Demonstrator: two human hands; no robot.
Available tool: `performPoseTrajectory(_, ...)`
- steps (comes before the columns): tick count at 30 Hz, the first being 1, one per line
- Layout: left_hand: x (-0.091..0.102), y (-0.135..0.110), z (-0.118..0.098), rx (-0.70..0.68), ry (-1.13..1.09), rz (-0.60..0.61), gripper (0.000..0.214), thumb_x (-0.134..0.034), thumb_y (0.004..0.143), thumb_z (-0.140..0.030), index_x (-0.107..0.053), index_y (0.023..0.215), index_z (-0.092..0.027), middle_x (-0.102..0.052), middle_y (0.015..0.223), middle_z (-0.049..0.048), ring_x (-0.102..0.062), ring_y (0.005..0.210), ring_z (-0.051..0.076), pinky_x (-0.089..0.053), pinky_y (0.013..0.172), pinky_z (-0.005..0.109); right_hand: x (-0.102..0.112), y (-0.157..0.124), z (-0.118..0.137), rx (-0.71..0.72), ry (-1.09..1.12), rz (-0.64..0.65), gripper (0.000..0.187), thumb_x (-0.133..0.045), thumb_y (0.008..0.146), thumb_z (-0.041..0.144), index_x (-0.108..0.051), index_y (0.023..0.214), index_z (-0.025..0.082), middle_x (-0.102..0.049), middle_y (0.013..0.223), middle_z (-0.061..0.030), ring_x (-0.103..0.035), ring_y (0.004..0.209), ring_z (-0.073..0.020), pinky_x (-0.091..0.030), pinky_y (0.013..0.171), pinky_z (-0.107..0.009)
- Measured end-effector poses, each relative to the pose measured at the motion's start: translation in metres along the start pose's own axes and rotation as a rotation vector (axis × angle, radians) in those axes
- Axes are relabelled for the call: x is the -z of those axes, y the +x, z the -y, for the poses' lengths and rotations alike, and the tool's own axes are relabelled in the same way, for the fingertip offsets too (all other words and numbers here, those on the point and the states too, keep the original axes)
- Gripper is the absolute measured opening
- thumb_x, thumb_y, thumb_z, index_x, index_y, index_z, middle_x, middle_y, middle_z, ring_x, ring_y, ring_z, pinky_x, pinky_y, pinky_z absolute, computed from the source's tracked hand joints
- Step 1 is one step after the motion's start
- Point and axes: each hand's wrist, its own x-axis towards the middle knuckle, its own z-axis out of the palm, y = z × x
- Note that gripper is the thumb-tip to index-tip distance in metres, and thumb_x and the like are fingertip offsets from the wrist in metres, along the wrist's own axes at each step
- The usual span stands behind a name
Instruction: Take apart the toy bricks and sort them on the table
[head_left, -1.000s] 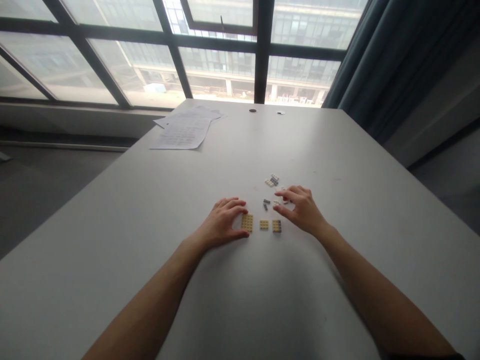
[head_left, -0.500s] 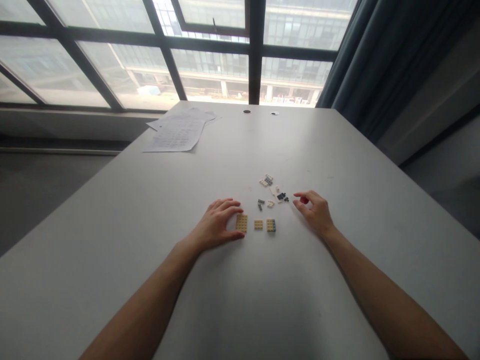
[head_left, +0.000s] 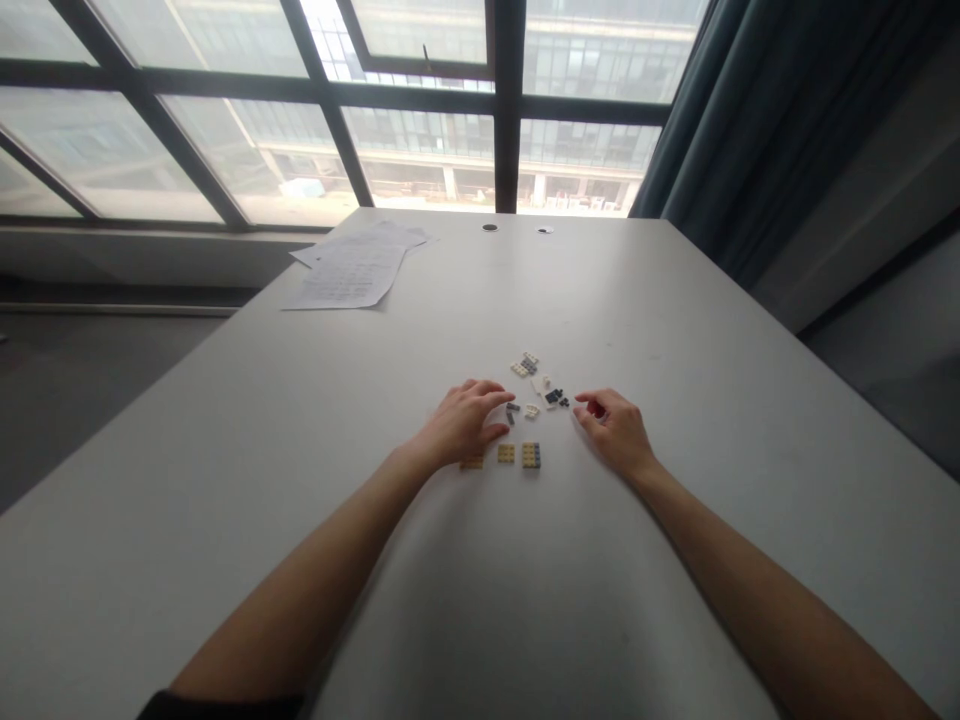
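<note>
My left hand (head_left: 466, 422) is open, thumb and fingers apart on either side of two small grey bricks (head_left: 511, 412). It partly covers a tan toy-brick plate (head_left: 472, 463) lying beneath its palm edge. Right of that lie a smaller tan plate (head_left: 506, 454) and a tan plate with a grey strip (head_left: 531, 456) along its right side. My right hand (head_left: 616, 430) rests on its side with curled fingers, a gap showing between thumb and forefinger. Nearest to its fingertips are the black bricks (head_left: 556, 397). A small white brick (head_left: 532, 411) lies between the hands.
White and grey plates (head_left: 525, 364) lie farther back, beyond the black bricks. Printed papers (head_left: 349, 270) cover part of the white table's (head_left: 480, 600) far left corner. Two round inserts, one a dark hole (head_left: 490, 228), sit near the far edge. Windows and a dark curtain (head_left: 720, 150) stand beyond.
My left hand has left the larger tan plate and moved right and away from me to the grey bricks. My right hand stays by the black bricks. The view has shifted slightly.
</note>
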Motion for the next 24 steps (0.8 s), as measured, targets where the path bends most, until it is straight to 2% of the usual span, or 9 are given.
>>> performPoseTrajectory(5,-0.007,0.014,0.003,0.025,0.02,0.046,0.032,-0.06,0.082,-0.03,-0.067,0.113,-0.03,-0.06,0.124,0.0045,-0.052,0.113,0.027,-0.041,0.098,0.045,0.001,-0.001,0.001,-0.012,0.03,-0.009,0.022,-0.055,0.081,0.032,-0.069,0.09,0.018,-0.063,0.074,-0.0032,-0.056,0.067,-0.0177,-0.045,0.069,-0.031)
performPoseTrajectory(11,-0.009,0.011,0.0,0.035,0.006,-0.023,0.022,-0.055,0.086,-0.029,-0.073,0.099,-0.028,-0.066,0.113,0.003,-0.056,0.104,0.024,-0.044,0.095,0.04,0.001,-0.001,0.001,-0.026,0.055,0.006,0.021,-0.056,0.081,0.033,-0.07,0.088,0.018,-0.063,0.073,-0.0031,-0.056,0.066,-0.0172,-0.045,0.067,-0.031)
performPoseTrajectory(16,-0.012,0.012,0.0,0.072,0.04,-0.082,0.025,-0.05,0.087,-0.026,-0.073,0.098,-0.024,-0.067,0.106,0.0049,-0.057,0.099,0.024,-0.046,0.091,0.039,0.001,-0.001,0.0,-0.013,0.06,0.013,0.02,-0.057,0.081,0.032,-0.07,0.088,0.018,-0.063,0.074,-0.0029,-0.056,0.065,-0.0168,-0.045,0.067,-0.03)
performPoseTrajectory(24,-0.01,0.025,0.0,0.166,-0.013,-0.06,0.025,-0.053,0.081,-0.021,-0.073,0.095,-0.022,-0.067,0.099,0.006,-0.06,0.095,0.024,-0.047,0.091,0.037,0.001,-0.001,0.0,-0.005,0.049,0.02,0.021,-0.055,0.082,0.032,-0.07,0.088,0.018,-0.064,0.075,-0.0035,-0.056,0.066,-0.017,-0.045,0.068,-0.03)
